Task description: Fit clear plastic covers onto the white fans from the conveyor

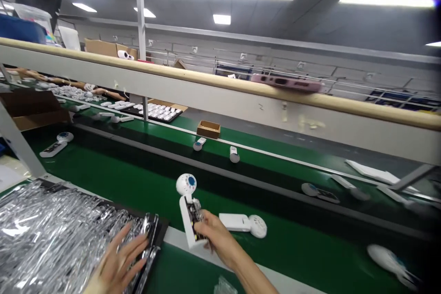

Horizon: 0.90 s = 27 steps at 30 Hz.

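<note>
In the head view my right hand (pixel 215 234) is closed round the open handle of a white handheld device (pixel 186 220). Its round head has a blue centre, and dark inner parts show in the handle. Something small and shiny lies at the handle by my fingertips; I cannot make out what. My left hand (pixel 119 259) has its fingers spread over the right end of a black tray of clear plastic pieces (pixel 69 234); whether it touches them I cannot tell. Just right of my right hand, another white device (pixel 237 223) lies on the green conveyor belt (pixel 296 257).
More white devices lie along the belt, such as one at left (pixel 55 144) and a blurred one at right (pixel 387 257). A small brown box (pixel 208 129) stands beyond the grey divider (pixel 241 178). A wood-edged shelf (pixel 213 96) crosses above, with a pinkish phone (pixel 287 83) on it. Other people's arms (pixel 110 94) show far left.
</note>
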Each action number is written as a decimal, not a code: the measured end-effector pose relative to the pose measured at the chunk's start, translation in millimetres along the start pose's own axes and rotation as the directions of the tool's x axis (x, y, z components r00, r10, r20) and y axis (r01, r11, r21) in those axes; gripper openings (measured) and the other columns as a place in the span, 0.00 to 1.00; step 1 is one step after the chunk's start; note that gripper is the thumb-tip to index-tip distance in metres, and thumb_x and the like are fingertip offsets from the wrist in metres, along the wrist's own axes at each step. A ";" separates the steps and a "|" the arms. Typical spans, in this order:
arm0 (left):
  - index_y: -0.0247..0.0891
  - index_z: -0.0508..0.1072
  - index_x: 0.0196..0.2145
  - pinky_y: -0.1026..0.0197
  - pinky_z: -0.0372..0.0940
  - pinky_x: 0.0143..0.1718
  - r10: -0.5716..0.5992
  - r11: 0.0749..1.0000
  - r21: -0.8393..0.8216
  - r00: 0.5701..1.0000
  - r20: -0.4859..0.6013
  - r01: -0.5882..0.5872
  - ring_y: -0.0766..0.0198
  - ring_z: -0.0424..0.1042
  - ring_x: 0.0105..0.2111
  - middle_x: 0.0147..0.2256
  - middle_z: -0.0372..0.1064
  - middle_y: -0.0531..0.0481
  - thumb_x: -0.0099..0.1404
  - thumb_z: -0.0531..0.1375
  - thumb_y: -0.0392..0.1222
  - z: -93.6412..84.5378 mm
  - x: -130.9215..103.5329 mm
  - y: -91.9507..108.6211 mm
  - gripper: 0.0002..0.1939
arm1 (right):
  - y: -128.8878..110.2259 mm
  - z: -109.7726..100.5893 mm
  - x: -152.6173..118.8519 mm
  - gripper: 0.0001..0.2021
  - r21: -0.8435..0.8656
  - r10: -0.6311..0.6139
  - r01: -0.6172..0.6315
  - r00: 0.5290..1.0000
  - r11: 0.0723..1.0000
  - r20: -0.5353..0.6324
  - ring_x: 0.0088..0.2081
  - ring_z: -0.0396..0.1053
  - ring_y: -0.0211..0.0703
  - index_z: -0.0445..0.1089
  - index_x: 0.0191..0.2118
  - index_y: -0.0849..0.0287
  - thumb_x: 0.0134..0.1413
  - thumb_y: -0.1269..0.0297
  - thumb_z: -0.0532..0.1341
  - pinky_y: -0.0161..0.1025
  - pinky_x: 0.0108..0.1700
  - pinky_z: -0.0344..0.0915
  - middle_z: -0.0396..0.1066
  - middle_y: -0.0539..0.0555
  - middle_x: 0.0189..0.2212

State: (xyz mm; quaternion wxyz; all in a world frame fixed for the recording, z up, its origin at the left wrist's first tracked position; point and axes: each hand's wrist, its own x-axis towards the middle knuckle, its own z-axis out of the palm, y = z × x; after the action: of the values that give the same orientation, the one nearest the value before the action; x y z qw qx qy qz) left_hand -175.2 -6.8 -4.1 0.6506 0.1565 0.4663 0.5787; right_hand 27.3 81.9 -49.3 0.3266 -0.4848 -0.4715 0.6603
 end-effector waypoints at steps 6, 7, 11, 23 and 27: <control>0.35 0.69 0.45 0.51 0.65 0.46 -0.124 0.974 -0.174 0.983 0.135 0.146 0.51 0.72 0.41 0.35 0.74 0.43 0.50 0.65 0.54 82.2 -6.4 -46.3 0.28 | 21.7 -4.8 -121.1 0.32 -0.425 -0.242 0.204 0.969 0.882 -0.038 0.34 0.69 0.45 0.60 0.57 0.51 0.42 0.62 0.63 0.39 0.35 0.64 0.68 0.52 0.36; 0.36 0.70 0.44 0.53 0.65 0.45 -0.121 0.975 -0.168 0.984 0.134 0.143 0.52 0.73 0.40 0.35 0.74 0.45 0.51 0.66 0.52 91.2 -11.7 -53.2 0.25 | 25.4 -7.1 -134.1 0.35 -0.529 -0.296 0.177 0.944 0.830 -0.149 0.32 0.68 0.46 0.54 0.61 0.50 0.45 0.61 0.62 0.39 0.33 0.65 0.67 0.52 0.36; 0.40 0.68 0.48 0.57 0.65 0.43 -0.087 0.988 -0.106 0.975 0.207 0.111 0.55 0.72 0.41 0.40 0.73 0.48 0.53 0.65 0.50 115.1 -33.7 -75.4 0.26 | 30.2 -14.9 -166.5 0.32 -0.719 -0.466 0.125 0.833 0.684 -0.299 0.27 0.68 0.43 0.39 0.65 0.44 0.57 0.54 0.53 0.38 0.27 0.64 0.64 0.53 0.36; 0.41 0.70 0.46 0.54 0.63 0.48 -0.084 0.988 -0.106 0.965 0.250 0.113 0.53 0.69 0.46 0.42 0.73 0.46 0.53 0.65 0.50 143.2 -58.8 -103.8 0.23 | 47.0 -27.2 -190.0 0.30 -0.813 -0.520 0.061 0.795 0.579 -0.311 0.38 0.70 0.50 0.31 0.65 0.41 0.62 0.56 0.46 0.42 0.32 0.68 0.66 0.56 0.44; 0.39 0.72 0.45 0.55 0.60 0.51 -0.144 0.989 0.030 0.938 0.316 0.142 0.51 0.67 0.49 0.45 0.72 0.43 0.51 0.66 0.52 132.3 -58.6 -110.3 0.25 | 35.9 -38.1 -199.0 0.29 -0.847 -0.528 0.136 0.829 0.513 -0.187 0.37 0.70 0.49 0.41 0.64 0.39 0.60 0.57 0.51 0.40 0.33 0.67 0.67 0.52 0.37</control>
State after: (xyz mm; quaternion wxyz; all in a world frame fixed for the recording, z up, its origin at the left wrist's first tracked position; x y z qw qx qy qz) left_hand 2.1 -46.0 7.1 0.7568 0.2154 0.3679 0.4954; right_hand 127.3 -95.5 -20.2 0.2882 -0.6061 -0.7206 0.1738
